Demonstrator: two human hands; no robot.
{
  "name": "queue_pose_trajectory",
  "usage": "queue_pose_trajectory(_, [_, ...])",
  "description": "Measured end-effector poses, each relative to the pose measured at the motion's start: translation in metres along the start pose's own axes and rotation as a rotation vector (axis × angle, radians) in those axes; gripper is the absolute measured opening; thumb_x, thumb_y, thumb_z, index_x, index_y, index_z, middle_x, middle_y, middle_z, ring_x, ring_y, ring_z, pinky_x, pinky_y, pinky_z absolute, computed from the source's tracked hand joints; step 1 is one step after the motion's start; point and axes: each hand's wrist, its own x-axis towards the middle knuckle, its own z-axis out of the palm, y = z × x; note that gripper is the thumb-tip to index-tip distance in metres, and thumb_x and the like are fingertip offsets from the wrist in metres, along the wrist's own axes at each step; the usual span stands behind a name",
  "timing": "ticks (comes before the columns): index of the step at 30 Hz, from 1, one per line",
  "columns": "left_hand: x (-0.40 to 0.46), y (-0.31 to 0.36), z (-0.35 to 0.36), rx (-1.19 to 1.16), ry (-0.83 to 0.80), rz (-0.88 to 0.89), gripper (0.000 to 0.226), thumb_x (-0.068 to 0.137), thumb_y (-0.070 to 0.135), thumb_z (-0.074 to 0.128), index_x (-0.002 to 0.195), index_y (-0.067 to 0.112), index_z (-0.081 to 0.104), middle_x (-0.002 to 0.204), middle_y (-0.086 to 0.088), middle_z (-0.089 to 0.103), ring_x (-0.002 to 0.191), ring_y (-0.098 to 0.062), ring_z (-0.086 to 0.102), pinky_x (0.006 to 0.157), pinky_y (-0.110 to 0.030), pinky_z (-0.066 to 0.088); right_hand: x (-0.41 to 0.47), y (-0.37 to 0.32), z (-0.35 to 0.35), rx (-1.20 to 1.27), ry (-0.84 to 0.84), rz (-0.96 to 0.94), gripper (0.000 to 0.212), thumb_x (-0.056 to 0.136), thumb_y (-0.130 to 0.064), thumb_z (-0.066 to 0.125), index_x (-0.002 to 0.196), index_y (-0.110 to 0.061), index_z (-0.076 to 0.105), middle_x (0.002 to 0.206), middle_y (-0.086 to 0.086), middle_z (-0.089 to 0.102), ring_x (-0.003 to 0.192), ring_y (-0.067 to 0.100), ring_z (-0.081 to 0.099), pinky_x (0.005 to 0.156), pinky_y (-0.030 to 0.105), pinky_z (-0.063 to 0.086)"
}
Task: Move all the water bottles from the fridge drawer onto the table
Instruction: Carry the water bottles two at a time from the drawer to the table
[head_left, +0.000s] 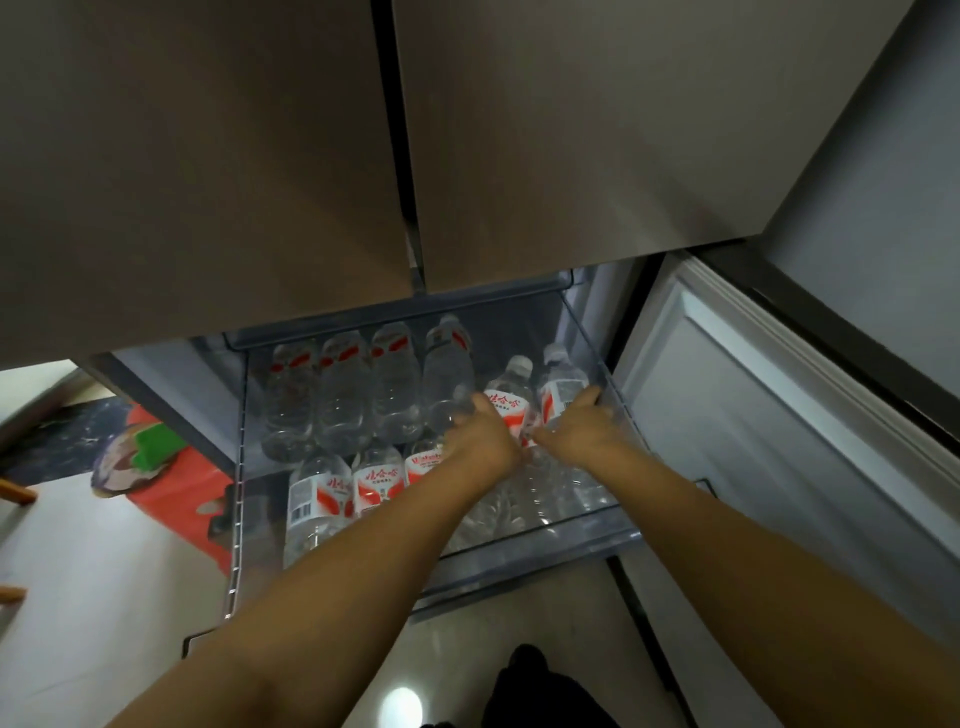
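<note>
The clear fridge drawer (524, 564) is pulled out below the closed upper doors. Several water bottles with red and white labels lie inside it in two rows (343, 400). My left hand (480, 439) is wrapped around one upright-leaning bottle (509, 395) at the drawer's right side. Right beside it, my right hand (584, 428) grips a second bottle (561, 384) near the drawer's right wall. Both bottles still sit within the drawer. Their lower halves are hidden behind my hands.
Closed brown fridge doors (260, 156) hang overhead. An open lower door panel (753, 415) stands to the right. A red mat with a green item (156, 447) lies on the tiled floor at left. No table is in view.
</note>
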Motion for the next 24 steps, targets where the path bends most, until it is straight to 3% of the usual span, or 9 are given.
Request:
queue_pose_trajectory(2, [0.005,-0.004,0.000,0.001,0.047,0.017,0.103,0.073,0.045,0.074,0.146,0.025,0.005,0.141,-0.017,0.040,0.123,-0.037,0.049,0.095,-0.047,0.049,0.007,0.003,0.002,0.018,0.048,-0.044,0.101,0.078,-0.044,0.072,0.150,-0.014,0.007,0.143,0.017,0.039,0.126,0.035,0.047,0.100,0.044,0.044])
queue_pose_trajectory(5, [0.014,-0.011,-0.012,-0.160,-0.045,0.076,0.091,0.075,0.038,0.073,0.142,0.023,0.015,0.127,-0.010,0.053,0.106,-0.027,0.061,0.084,-0.041,0.056,0.024,0.009,-0.011,0.227,-0.087,-0.098,0.081,0.079,-0.037,0.073,0.145,-0.014,0.031,0.129,0.013,0.056,0.112,0.031,0.059,0.094,0.040,0.051])
queue_pose_trajectory(8, [0.014,-0.014,-0.034,-0.398,-0.159,0.151,0.075,0.076,0.031,0.074,0.134,0.011,0.031,0.107,-0.002,0.055,0.086,-0.015,0.060,0.065,-0.027,0.055,0.029,0.014,-0.027,0.590,-0.255,-0.060,0.045,0.081,-0.034,0.070,0.117,-0.009,0.062,0.095,0.009,0.073,0.085,0.025,0.071,0.075,0.037,0.059])
queue_pose_trajectory(10, [0.010,-0.015,-0.051,-0.557,-0.258,0.162,0.065,0.077,0.032,0.074,0.128,0.010,0.042,0.108,-0.004,0.060,0.093,-0.020,0.061,0.077,-0.033,0.054,0.024,0.014,-0.037,0.817,-0.378,-0.020,0.028,0.083,-0.030,0.068,0.100,-0.008,0.067,0.073,0.006,0.074,0.063,0.020,0.072,0.058,0.031,0.058])
queue_pose_trajectory(11, [0.007,-0.014,-0.058,-0.644,-0.339,0.140,0.057,0.078,0.033,0.072,0.124,0.009,0.047,0.107,-0.007,0.064,0.094,-0.023,0.063,0.082,-0.037,0.054,0.025,0.013,-0.042,0.888,-0.432,-0.024,0.023,0.083,-0.027,0.067,0.097,-0.009,0.067,0.074,0.007,0.074,0.062,0.021,0.071,0.061,0.032,0.059])
queue_pose_trajectory(13, [0.001,-0.014,-0.071,-0.799,-0.537,0.111,0.040,0.084,0.033,0.067,0.113,0.008,0.058,0.089,-0.008,0.073,0.078,-0.023,0.071,0.073,-0.035,0.058,0.021,0.010,-0.048,0.984,-0.474,-0.026,0.021,0.083,-0.026,0.067,0.096,-0.009,0.067,0.085,0.011,0.072,0.072,0.025,0.070,0.076,0.040,0.059])
queue_pose_trajectory(16, [-0.008,-0.014,-0.085,-0.914,-0.661,0.067,0.025,0.085,0.033,0.065,0.095,0.010,0.064,0.065,-0.005,0.073,0.056,-0.018,0.071,0.051,-0.028,0.057,0.001,0.011,-0.057,1.078,-0.455,-0.031,0.022,0.080,-0.024,0.068,0.097,-0.010,0.067,0.079,0.010,0.073,0.067,0.024,0.072,0.064,0.037,0.059])
queue_pose_trajectory(22, [-0.033,-0.015,-0.104,-0.976,-0.899,0.112,0.034,0.083,0.036,0.067,0.097,0.005,0.068,0.079,-0.010,0.071,0.064,-0.022,0.069,0.068,-0.033,0.058,-0.066,0.025,-0.053,1.428,-0.381,-0.056,0.047,0.078,-0.043,0.072,0.110,-0.011,0.063,0.092,0.013,0.068,0.083,0.029,0.067,0.089,0.047,0.052])
queue_pose_trajectory(24, [-0.042,-0.013,-0.104,-0.915,-1.024,0.166,0.041,0.082,0.039,0.064,0.104,0.005,0.064,0.088,-0.010,0.067,0.072,-0.022,0.066,0.077,-0.034,0.055,-0.092,0.032,-0.051,1.524,-0.300,-0.072,0.057,0.075,-0.048,0.074,0.118,-0.012,0.062,0.097,0.013,0.068,0.087,0.029,0.066,0.088,0.047,0.052])
